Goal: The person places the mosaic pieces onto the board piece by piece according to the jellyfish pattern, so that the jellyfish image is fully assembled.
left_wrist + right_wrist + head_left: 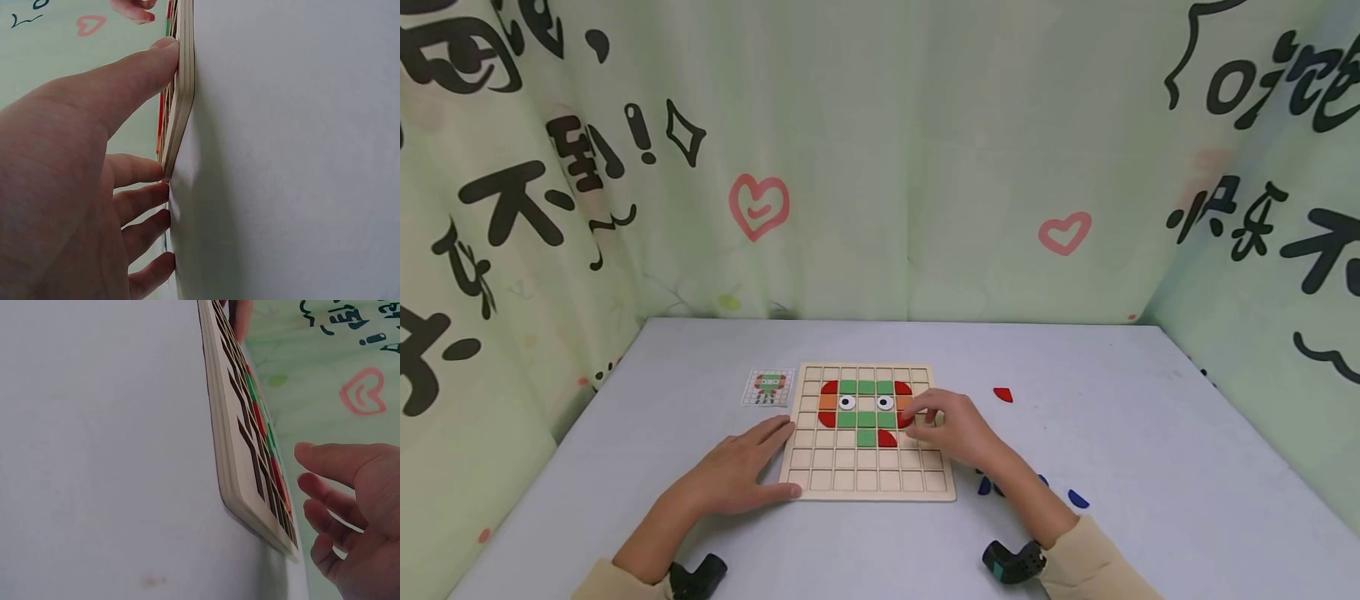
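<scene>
A wooden grid board (844,460) lies on the table, filled in part with green, red and orange tiles and two eye tiles (847,402). Along its left edge rests my left hand (737,471), thumb at the near corner and fingertips further up the side. Over the board's right side hovers my right hand (958,429), its fingertips beside a red rounded tile (902,420). The right wrist view shows a gap between that thumb and the fingers (328,500), nothing held. Below the green row sit a green tile (866,438) and a red quarter-round tile (887,439).
A small picture card (768,387) with a figure on a grid lies left of the board. One loose red piece (1003,394) is off to the right. Several blue pieces (1078,499) lie near the right forearm. A patterned curtain (880,167) hangs behind the table.
</scene>
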Demonstrator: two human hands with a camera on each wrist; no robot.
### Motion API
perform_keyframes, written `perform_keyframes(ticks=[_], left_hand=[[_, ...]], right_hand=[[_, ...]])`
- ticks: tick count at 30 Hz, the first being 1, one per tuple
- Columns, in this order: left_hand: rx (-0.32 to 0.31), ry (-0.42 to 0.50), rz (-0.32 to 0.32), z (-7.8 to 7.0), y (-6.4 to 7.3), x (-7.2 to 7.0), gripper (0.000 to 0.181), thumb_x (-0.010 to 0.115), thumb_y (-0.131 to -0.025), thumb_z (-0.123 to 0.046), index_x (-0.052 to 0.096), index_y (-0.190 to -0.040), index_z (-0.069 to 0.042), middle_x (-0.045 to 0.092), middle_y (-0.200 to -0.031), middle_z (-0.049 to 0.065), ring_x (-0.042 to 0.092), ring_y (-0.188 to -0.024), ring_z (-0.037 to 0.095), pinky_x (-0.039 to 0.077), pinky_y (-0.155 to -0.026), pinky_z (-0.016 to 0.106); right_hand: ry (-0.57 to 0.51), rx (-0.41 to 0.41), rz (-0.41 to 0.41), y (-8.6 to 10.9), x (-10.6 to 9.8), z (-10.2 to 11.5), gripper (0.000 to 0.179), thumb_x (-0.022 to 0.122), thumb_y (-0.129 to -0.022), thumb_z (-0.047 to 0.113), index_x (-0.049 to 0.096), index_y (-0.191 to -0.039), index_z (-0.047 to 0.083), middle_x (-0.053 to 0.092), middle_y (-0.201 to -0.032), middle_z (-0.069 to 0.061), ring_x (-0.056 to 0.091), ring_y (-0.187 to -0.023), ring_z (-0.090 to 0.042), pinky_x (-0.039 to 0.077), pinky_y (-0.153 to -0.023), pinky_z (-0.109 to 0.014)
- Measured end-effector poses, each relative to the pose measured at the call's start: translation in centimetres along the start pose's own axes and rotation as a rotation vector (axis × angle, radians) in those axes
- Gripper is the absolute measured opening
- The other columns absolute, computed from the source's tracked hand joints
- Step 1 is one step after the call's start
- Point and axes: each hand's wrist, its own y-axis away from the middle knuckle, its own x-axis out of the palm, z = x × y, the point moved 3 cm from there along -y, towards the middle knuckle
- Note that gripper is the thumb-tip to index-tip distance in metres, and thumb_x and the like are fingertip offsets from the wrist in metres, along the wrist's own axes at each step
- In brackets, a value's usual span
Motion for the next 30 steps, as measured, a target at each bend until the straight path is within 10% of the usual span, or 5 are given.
perform_keyframes(ticks=[30], left_hand=[[0.004, -0.004, 0.0, -0.2, 0.1, -0.3, 0.09, 0.066, -0.082, -0.06, 0.035, -0.15, -0.011, 0.031, -0.157, 0.008, 0.033, -0.144, 0.028, 0.036, -0.108, 0.054]], right_hand=[[0.159, 0.143, -0.172, 2.6, -6.9, -6.5, 0.023, 0.074, -0.084, 0.015, 0.072, -0.107, 0.011, 0.069, -0.106, -0.008, 0.055, -0.087, -0.019, 0.044, -0.064, -0.024]])
